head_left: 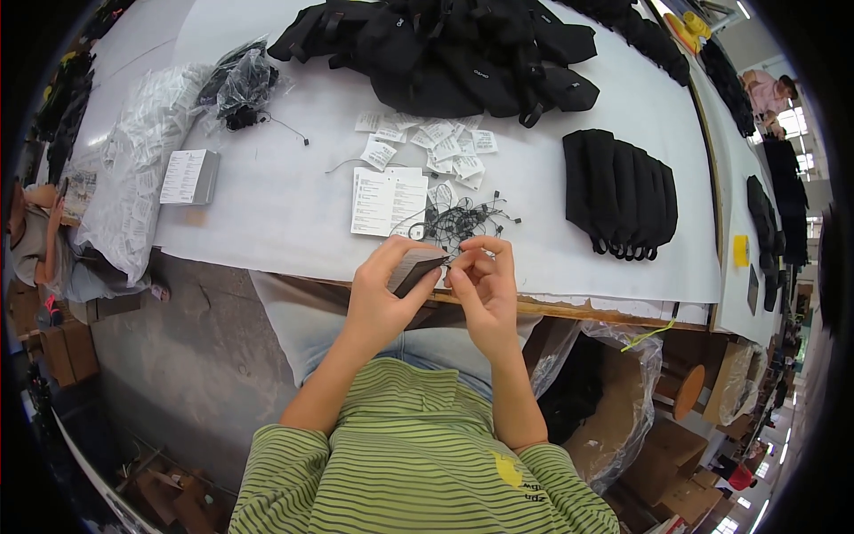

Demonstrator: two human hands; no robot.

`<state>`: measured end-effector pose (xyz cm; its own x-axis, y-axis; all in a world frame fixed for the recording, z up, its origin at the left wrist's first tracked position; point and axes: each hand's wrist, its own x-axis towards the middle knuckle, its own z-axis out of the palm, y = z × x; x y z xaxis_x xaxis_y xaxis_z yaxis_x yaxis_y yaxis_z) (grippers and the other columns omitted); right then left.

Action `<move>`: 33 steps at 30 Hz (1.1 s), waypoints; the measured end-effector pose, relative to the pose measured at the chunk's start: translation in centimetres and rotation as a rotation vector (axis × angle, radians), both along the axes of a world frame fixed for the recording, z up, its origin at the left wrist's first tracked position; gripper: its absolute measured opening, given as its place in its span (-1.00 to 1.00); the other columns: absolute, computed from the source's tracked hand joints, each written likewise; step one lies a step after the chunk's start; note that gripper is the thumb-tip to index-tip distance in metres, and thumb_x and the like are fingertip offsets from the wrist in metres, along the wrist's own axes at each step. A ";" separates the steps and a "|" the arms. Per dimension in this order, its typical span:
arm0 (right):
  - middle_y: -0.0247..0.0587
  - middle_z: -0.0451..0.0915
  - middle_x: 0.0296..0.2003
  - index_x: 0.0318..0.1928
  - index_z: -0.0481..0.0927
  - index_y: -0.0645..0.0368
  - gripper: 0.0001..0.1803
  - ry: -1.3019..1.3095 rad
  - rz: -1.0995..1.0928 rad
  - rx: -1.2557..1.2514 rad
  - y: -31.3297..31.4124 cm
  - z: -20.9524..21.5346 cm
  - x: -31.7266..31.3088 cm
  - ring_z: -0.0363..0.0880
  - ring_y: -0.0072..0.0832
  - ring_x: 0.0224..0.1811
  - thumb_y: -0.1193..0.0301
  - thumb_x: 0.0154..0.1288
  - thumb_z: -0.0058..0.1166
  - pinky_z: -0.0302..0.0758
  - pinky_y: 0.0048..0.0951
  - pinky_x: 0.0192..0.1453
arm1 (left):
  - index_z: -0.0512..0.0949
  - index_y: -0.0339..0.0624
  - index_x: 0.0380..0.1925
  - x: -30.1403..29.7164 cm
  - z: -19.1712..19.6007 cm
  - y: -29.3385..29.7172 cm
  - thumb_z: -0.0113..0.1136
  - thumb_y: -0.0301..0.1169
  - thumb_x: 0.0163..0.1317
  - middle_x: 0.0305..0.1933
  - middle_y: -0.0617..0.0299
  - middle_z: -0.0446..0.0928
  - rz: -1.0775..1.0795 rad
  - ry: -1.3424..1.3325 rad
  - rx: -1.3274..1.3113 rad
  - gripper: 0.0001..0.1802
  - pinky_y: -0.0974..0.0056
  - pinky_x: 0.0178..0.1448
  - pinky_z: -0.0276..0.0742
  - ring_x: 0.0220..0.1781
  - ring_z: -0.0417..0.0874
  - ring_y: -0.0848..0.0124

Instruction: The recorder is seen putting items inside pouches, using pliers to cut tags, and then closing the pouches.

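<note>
My left hand (377,292) grips a hang tag (416,272), dark on one face and pale on the other, between thumb and fingers. Close beside it, my right hand (487,295) has its fingers curled, thumb and fingertips meeting at the tag's corner. What they pinch there is too small to make out. Just beyond both hands lies a tangle of black tag strings (463,219) with small black ends. White printed cards (389,203) lie next to the strings, and small white fabric labels (441,142) are scattered behind them.
Black fabric bags (471,62) are heaped at the table's far side. A row of black pouches (618,191) lies to the right. At left are a stack of cards (189,176), a plastic bag of strings (245,84) and a large clear bag of labels (133,178).
</note>
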<state>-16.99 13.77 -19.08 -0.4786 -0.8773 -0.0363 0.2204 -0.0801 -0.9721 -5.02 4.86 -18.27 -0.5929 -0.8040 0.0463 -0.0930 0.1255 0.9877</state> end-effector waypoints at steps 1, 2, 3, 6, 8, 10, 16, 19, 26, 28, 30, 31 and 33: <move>-0.33 0.47 -0.37 0.05 0.27 0.18 -0.64 0.102 -0.010 -0.007 0.0 -0.1 -0.1 0.40 -0.68 -0.34 0.64 0.29 0.00 0.34 -0.66 -0.27 | 0.59 -0.28 -0.22 -0.1 0.2 0.0 0.27 -0.61 0.06 -0.30 0.24 0.59 0.006 0.003 -0.066 -0.76 0.41 -0.13 0.49 -0.24 0.60 0.50; -0.33 0.47 -0.37 0.06 0.27 0.18 -0.63 0.203 -0.019 -0.014 0.0 -0.2 -0.1 0.41 -0.67 -0.34 0.66 0.29 0.00 0.35 -0.65 -0.27 | 0.59 -0.27 -0.23 -0.1 0.2 -0.1 0.27 -0.60 0.05 -0.32 0.25 0.57 0.013 0.006 -0.132 -0.76 0.41 -0.15 0.48 -0.26 0.59 0.48; -0.33 0.47 -0.37 0.06 0.27 0.18 -0.63 0.202 -0.020 -0.013 0.0 -0.1 0.0 0.41 -0.67 -0.34 0.66 0.29 0.00 0.35 -0.65 -0.27 | 0.59 -0.27 -0.23 -0.1 0.3 -0.1 0.27 -0.60 0.05 -0.32 0.25 0.57 0.012 0.005 -0.131 -0.76 0.41 -0.15 0.48 -0.26 0.59 0.48; -0.31 0.50 -0.38 0.04 0.28 0.21 -0.63 0.280 -0.082 0.037 -0.1 0.3 0.3 0.42 -0.66 -0.36 0.68 0.26 0.01 0.36 -0.64 -0.28 | 0.62 -0.26 -0.26 -0.1 0.5 0.1 0.28 -0.61 0.03 -0.34 0.24 0.56 0.013 -0.016 -0.130 -0.78 0.40 -0.18 0.47 -0.28 0.59 0.46; -0.30 0.52 -0.40 0.00 0.31 0.22 -0.65 0.485 -0.114 0.017 -0.2 0.4 0.4 0.43 -0.66 -0.38 0.68 0.23 0.04 0.37 -0.64 -0.30 | 0.65 -0.25 -0.28 -0.1 0.5 0.4 0.29 -0.62 0.01 -0.36 0.23 0.56 0.034 -0.033 -0.069 -0.78 0.41 -0.20 0.47 -0.32 0.58 0.46; -0.30 0.53 -0.41 -0.01 0.32 0.23 -0.66 0.521 -0.122 0.024 -0.2 0.4 0.4 0.44 -0.66 -0.40 0.68 0.23 0.05 0.38 -0.64 -0.31 | 0.66 -0.24 -0.27 -0.1 0.6 0.5 0.31 -0.62 0.00 -0.37 0.24 0.56 0.043 -0.033 -0.083 -0.77 0.41 -0.20 0.47 -0.34 0.57 0.47; -0.29 0.54 -0.42 -0.10 0.43 0.29 -0.74 0.519 -0.159 0.030 -0.2 0.8 0.2 0.47 -0.65 -0.40 0.69 0.20 0.10 0.42 -0.63 -0.29 | 0.67 -0.22 -0.27 0.2 0.1 0.2 0.33 -0.59 0.01 -0.41 0.21 0.55 0.026 0.015 -0.282 -0.78 0.37 -0.26 0.46 -0.38 0.54 0.45; -0.28 0.57 -0.41 -0.20 0.50 0.31 -0.83 0.485 -0.128 0.040 0.2 1.9 -0.2 0.49 -0.65 -0.41 0.67 0.18 0.14 0.43 -0.65 -0.28 | 0.66 -0.24 -0.28 1.1 0.3 -0.5 0.26 -0.56 0.12 -0.37 0.21 0.54 -0.073 0.157 -0.086 -0.86 0.36 -0.23 0.45 -0.32 0.54 0.47; -0.36 0.58 -0.52 -0.34 0.59 0.27 -0.90 0.470 0.065 0.129 0.6 3.8 -1.1 0.44 -0.74 -0.55 0.61 0.12 0.25 0.36 -0.70 -0.45 | 0.51 -0.29 -0.16 1.7 0.5 -1.6 0.09 -0.52 0.33 -0.20 0.31 0.51 -0.357 0.253 0.524 -0.88 0.46 -0.03 0.41 -0.17 0.51 0.59; -0.37 0.58 -0.53 -0.33 0.60 0.27 -0.90 0.453 0.074 0.120 0.6 3.7 -1.2 0.43 -0.75 -0.56 0.60 0.13 0.26 0.35 -0.70 -0.46 | 0.48 -0.27 -0.17 2.0 0.1 -1.7 0.11 -0.52 0.32 -0.21 0.34 0.50 -0.405 0.198 0.523 -0.88 0.46 -0.04 0.41 -0.16 0.50 0.61; -0.38 0.58 -0.54 -0.32 0.60 0.26 -0.89 0.433 0.087 0.111 0.6 3.7 -1.1 0.42 -0.75 -0.57 0.60 0.13 0.26 0.33 -0.71 -0.47 | 0.49 -0.27 -0.18 2.2 -0.1 -1.7 0.11 -0.52 0.32 -0.23 0.35 0.49 -0.427 0.183 0.534 -0.89 0.46 -0.05 0.42 -0.16 0.50 0.62; -0.39 0.57 -0.55 -0.32 0.60 0.26 -0.89 0.445 0.100 0.111 0.6 3.7 -1.1 0.42 -0.75 -0.57 0.59 0.13 0.26 0.33 -0.71 -0.47 | 0.49 -0.27 -0.18 2.1 -0.2 -1.7 0.12 -0.52 0.32 -0.24 0.35 0.49 -0.417 0.189 0.524 -0.89 0.46 -0.06 0.42 -0.17 0.49 0.63; -0.40 0.56 -0.56 -0.31 0.60 0.25 -0.88 0.457 0.103 0.112 0.7 3.7 -1.3 0.41 -0.75 -0.58 0.59 0.13 0.27 0.32 -0.71 -0.47 | 0.49 -0.27 -0.21 1.6 0.3 -1.4 0.11 -0.53 0.32 -0.26 0.35 0.50 -0.396 0.174 0.509 -0.92 0.47 -0.09 0.42 -0.20 0.50 0.63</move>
<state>-18.25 14.45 -15.38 -0.3786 -0.9235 0.0611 -0.2306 0.0302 -0.9726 -3.40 3.49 -17.94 -0.8659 -0.4738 -0.1603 0.0298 -0.3688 0.9291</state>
